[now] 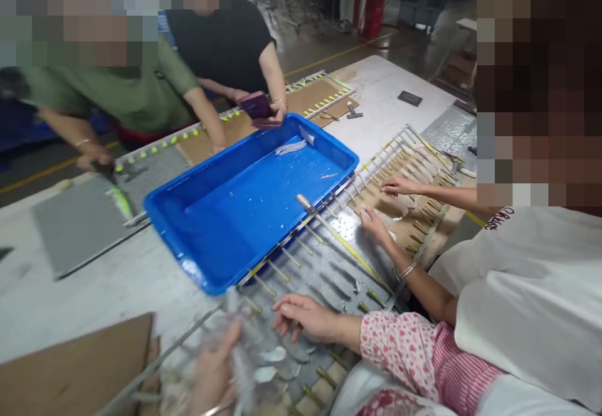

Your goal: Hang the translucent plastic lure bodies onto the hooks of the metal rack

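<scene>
My right hand (305, 317), in a pink floral sleeve, lies flat with fingers spread on a grey metal pin board (329, 272) set with rows of yellow-tipped pins. It holds nothing. My left hand (212, 373) is low in view and smeared by motion. Its fingers curl round a bundle of clear film pieces (244, 347) just left of the pin board. Loose pale slips (269, 364) lie on the board between my two hands. A large blue plastic tray (188, 196) stands right behind the board, nearly bare apart from a few white scraps.
A co-worker in a white shirt at right has both hands (383, 206) on a brown pin board (418, 215). Across the table, a person in green and a person in black holding a maroon phone (256, 105). Grey sheets (79, 221) lie left, cardboard (75, 366) front left.
</scene>
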`<state>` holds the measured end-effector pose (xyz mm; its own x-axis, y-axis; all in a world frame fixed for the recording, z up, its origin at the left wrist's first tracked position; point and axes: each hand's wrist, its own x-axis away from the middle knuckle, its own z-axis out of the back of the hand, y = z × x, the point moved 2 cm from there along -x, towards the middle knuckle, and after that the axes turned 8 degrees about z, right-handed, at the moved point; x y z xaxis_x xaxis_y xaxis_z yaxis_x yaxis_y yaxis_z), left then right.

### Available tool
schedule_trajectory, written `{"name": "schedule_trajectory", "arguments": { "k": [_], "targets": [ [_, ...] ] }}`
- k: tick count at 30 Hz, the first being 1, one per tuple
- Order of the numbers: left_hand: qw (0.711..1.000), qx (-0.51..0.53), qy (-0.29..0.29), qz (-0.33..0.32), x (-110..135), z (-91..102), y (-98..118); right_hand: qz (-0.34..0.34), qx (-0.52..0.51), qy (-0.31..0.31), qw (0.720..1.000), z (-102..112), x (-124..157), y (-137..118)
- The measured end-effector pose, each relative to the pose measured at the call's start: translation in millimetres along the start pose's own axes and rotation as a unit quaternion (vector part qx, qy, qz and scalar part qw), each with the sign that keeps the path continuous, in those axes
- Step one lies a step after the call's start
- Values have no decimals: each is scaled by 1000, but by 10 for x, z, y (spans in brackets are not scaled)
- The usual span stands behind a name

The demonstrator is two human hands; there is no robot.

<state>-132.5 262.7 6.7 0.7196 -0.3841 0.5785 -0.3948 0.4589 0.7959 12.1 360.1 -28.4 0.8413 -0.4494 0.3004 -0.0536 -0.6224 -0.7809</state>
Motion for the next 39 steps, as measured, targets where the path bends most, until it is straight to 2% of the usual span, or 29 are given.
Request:
{"name": "schedule_trajectory", "arguments": {
  "k": [1,2,5,7,9,11,14,19,25,30,32,34,36,39],
  "targets": [
    [996,59,-5,59,150,-76,-284,-19,36,-26,999,-14,50,53],
    [990,111,0,89,287,-145,-532,-37,83,-43,995,-25,117,132],
    [963,229,38,138,592,-249,-1097,-70,194,-55,977,-20,364,465],
    [945,293,45,135,699,-214,-1343,-93,179,-71,977,0,500,701],
    [929,334,84,140,761,-95,-1525,-101,145,-87,980,19,583,875],
    [915,353,124,153,805,50,-1646,-80,135,-102,982,22,624,957],
    [909,361,132,163,826,208,-1694,-33,184,-122,975,-10,644,949],
    [931,342,39,118,675,360,-1579,39,357,-165,918,-184,592,948],
    [966,248,2,67,315,808,-1604,100,525,-128,836,-532,488,1225],
    [984,163,-54,40,104,1073,-1673,115,568,-84,811,-750,490,1476],
    [987,143,-63,28,39,1123,-1678,119,577,-93,803,-778,456,1495],
    [990,130,-59,21,-33,1163,-1663,113,576,-133,799,-788,341,1426],
    [991,124,-48,15,-110,1196,-1631,124,569,-150,799,-801,125,1253],
    [990,132,-41,9,-214,1219,-1573,196,573,-96,790,-897,-342,902]
  ]
}}
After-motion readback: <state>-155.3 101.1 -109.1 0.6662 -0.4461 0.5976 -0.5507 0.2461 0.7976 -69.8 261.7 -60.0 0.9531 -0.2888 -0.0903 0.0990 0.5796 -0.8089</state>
